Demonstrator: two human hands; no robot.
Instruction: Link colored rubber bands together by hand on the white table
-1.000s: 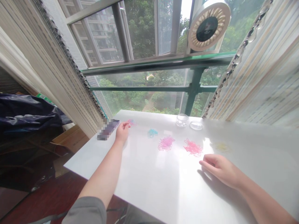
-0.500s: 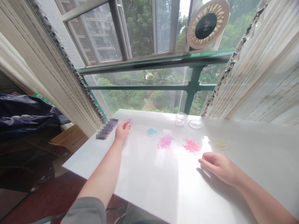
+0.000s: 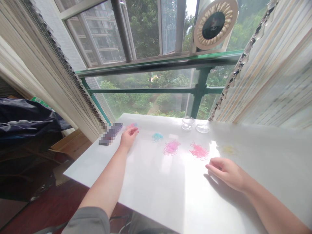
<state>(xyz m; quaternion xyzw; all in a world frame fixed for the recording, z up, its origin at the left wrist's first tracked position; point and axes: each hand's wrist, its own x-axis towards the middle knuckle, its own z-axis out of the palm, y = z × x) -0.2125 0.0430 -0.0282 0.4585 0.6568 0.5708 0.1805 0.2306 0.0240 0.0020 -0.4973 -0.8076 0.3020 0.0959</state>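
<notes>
My left hand (image 3: 128,137) is at the far left of the white table (image 3: 151,182), just in front of a mixed pink and blue pile (image 3: 132,125) that it partly covers. Its thumb and fingers are brought together; anything between them is too small to make out. My right hand (image 3: 227,172) is curled above the table, thumb against forefinger, its contents hidden. Between the hands lie heaps of thin strands or small bands: blue (image 3: 157,137), purple-pink (image 3: 172,148) and coral pink (image 3: 199,151). A faint yellow heap (image 3: 228,149) lies beyond my right hand.
Two clear round dishes, one upright (image 3: 188,123) and one flat (image 3: 202,128), stand at the table's back edge. A partly blurred phone-like dark object (image 3: 113,134) lies at the left. Curtains hang on both sides, and a round fan (image 3: 214,25) is at the window.
My left hand has shifted slightly rightward from the mixed pile, and its fingertips have drawn together. The right hand keeps its place and curled shape. The view has moved slightly.
</notes>
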